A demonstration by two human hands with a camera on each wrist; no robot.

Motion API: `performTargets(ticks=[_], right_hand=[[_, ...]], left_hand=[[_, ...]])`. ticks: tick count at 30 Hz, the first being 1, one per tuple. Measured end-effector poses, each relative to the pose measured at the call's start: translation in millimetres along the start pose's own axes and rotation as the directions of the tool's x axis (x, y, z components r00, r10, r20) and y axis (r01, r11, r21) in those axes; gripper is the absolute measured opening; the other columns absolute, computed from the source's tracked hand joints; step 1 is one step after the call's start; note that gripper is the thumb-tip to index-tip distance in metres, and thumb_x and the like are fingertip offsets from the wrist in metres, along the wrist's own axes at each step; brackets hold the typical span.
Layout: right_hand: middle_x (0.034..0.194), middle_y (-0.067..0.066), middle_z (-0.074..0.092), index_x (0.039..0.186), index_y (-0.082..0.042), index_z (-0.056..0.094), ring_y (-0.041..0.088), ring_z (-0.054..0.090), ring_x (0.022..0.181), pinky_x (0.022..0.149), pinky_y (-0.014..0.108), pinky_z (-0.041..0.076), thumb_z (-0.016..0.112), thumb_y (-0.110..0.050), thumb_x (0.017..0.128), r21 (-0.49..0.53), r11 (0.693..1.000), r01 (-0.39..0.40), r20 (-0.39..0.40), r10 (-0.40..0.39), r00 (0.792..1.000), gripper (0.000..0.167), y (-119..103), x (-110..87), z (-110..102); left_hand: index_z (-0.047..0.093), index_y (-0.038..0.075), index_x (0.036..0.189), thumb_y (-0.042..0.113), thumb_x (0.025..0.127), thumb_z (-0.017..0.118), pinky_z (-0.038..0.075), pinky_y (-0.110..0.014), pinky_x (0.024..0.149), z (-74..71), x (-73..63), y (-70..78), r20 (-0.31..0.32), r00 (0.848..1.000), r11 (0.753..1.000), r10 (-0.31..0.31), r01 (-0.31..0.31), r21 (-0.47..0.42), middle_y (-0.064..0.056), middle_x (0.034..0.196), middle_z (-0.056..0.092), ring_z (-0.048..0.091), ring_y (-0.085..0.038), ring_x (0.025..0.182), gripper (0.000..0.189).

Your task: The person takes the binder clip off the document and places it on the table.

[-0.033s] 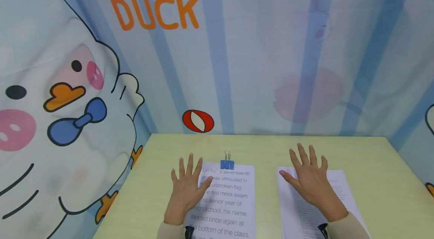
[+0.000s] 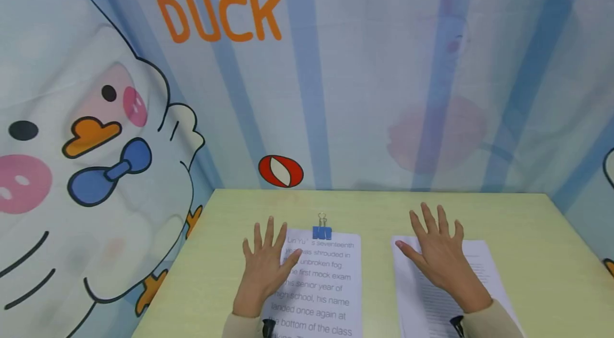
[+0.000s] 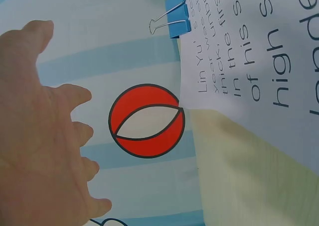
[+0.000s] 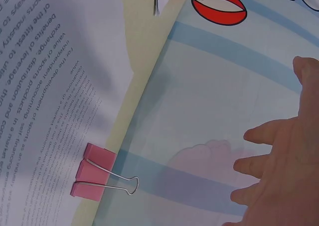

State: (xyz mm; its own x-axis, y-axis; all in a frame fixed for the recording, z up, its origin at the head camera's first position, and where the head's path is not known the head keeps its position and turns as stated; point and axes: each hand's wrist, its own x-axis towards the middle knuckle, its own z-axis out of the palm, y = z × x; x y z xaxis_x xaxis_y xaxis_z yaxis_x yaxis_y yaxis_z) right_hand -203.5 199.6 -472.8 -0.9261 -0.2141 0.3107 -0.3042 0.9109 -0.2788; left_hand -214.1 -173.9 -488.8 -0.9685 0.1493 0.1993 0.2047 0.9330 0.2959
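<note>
My left hand [image 2: 265,271] is held over the left edge of a paper stack [image 2: 331,274] printed in large type, fingers spread and touching nothing. A blue binder clip [image 2: 322,233] grips that stack's top edge; the left wrist view shows the same blue clip [image 3: 178,16] apart from the hand. Above a second paper stack [image 2: 412,295], printed in small type, my right hand [image 2: 438,258] hovers with fingers spread and holds nothing. On this stack's top edge is a pink binder clip [image 4: 93,172], seen in the right wrist view but hidden behind the hand in the head view.
Both stacks lie side by side on a pale yellow table [image 2: 376,215], with a strip of tabletop between them. Beyond its far edge hangs a striped blue-and-white curtain [image 2: 364,87] with duck and ball prints.
</note>
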Motion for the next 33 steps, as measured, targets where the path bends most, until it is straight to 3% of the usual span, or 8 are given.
performTargets(ticks=[9,17,24,33], right_hand=[[0.158,0.034,0.025,0.149,0.007,0.041,0.058,0.011,0.144,0.101,0.080,0.009,0.049,-0.058,0.101,0.028,0.999,-0.015,0.042,0.013,0.999,0.081,-7,5.0,-1],[0.156,0.034,0.028,0.147,0.006,0.044,0.058,0.015,0.144,0.100,0.080,0.010,0.049,-0.055,0.102,0.056,0.998,0.004,0.032,-0.006,0.999,0.077,-16,17.8,-1],[0.152,0.032,0.037,0.143,0.005,0.051,0.055,0.024,0.142,0.101,0.080,0.011,0.050,-0.052,0.102,0.089,0.996,0.030,0.007,-0.031,0.999,0.071,-29,33.6,-1],[0.146,0.030,0.046,0.136,0.002,0.059,0.054,0.033,0.138,0.101,0.079,0.014,0.049,-0.049,0.104,0.140,0.989,0.048,0.023,-0.051,0.998,0.061,-44,50.5,3]], left_hand=[[0.036,0.010,0.158,0.059,0.098,0.048,0.006,-0.076,0.109,-1.6,4.6,-3.8,0.025,1.000,1.000,0.000,0.000,-0.013,-0.019,0.166,0.015,0.003,-0.050,0.150,0.078],[0.037,0.010,0.157,0.059,0.098,0.049,0.008,-0.076,0.108,0.0,15.2,-9.9,0.046,0.999,1.000,-0.021,0.022,-0.021,-0.020,0.165,0.018,0.007,-0.052,0.149,0.077],[0.040,0.004,0.153,0.049,0.099,0.054,0.014,-0.079,0.104,-4.9,24.6,-20.1,0.026,0.997,0.992,-0.071,0.074,-0.103,-0.025,0.160,0.027,0.022,-0.056,0.143,0.072],[0.027,-0.006,0.154,0.036,0.100,0.061,0.030,-0.075,0.098,-5.1,41.8,-44.7,0.012,0.987,0.969,-0.158,0.157,-0.191,-0.030,0.154,0.036,0.038,-0.055,0.133,0.077]])
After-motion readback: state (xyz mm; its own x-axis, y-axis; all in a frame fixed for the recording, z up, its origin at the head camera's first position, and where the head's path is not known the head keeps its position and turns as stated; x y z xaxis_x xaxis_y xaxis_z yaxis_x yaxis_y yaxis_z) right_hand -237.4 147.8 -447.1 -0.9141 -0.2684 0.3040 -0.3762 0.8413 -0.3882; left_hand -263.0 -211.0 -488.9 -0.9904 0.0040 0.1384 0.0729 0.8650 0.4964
